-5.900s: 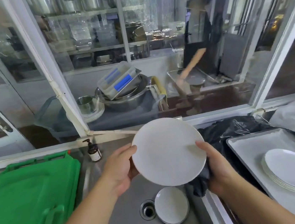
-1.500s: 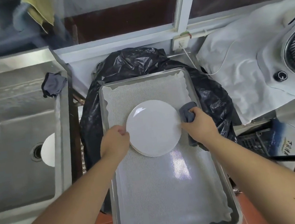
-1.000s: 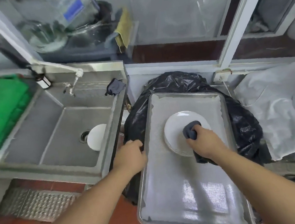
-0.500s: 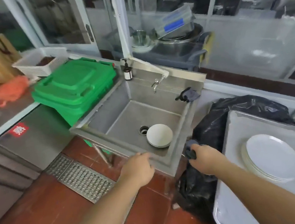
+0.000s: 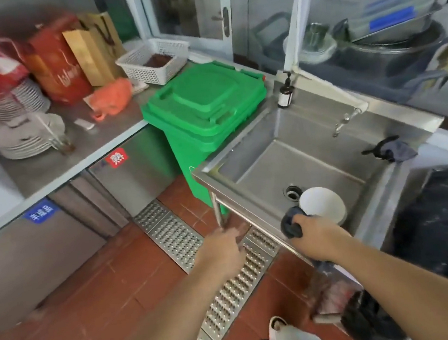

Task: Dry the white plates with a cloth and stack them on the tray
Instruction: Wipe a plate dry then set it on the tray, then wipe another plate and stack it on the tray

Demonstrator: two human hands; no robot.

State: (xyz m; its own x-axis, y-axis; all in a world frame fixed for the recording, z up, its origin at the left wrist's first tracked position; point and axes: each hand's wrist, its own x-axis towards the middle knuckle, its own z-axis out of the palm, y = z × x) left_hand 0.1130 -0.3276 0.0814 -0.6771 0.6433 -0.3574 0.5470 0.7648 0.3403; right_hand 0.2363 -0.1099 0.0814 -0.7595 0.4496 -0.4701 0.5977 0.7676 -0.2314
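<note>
Right hand (image 5: pixel 316 233) is gripping a dark cloth (image 5: pixel 291 222), bunched in the fist, hovering over the sink's (image 5: pixel 261 165) near rim. Left hand (image 5: pixel 221 248) is hanging empty over the floor grate (image 5: pixel 224 277), fingers relaxed and somewhat blurred, holding nothing.

Just beyond the right hand, toward 1 o'clock, a white plate (image 5: pixel 323 204) is lying in the sink basin beside the drain (image 5: pixel 291 191); the cloth is overlapping its near edge in this view, though contact is unclear. A second dark rag (image 5: pixel 391 149) is draped on the sink's far right rim, at 2 o'clock.

A green bin (image 5: pixel 204 110) is standing at 11 o'clock from the hands. Further out at 10 o'clock, stacked plates (image 5: pixel 27 137) are sitting on the steel counter (image 5: pixel 69 160); whether they belong to this job cannot be told.

Progress, as judged: the tray is lying out of frame here, so the stacked count is not showing. At least the sink plate is waiting to be lifted, dried and carried over.
</note>
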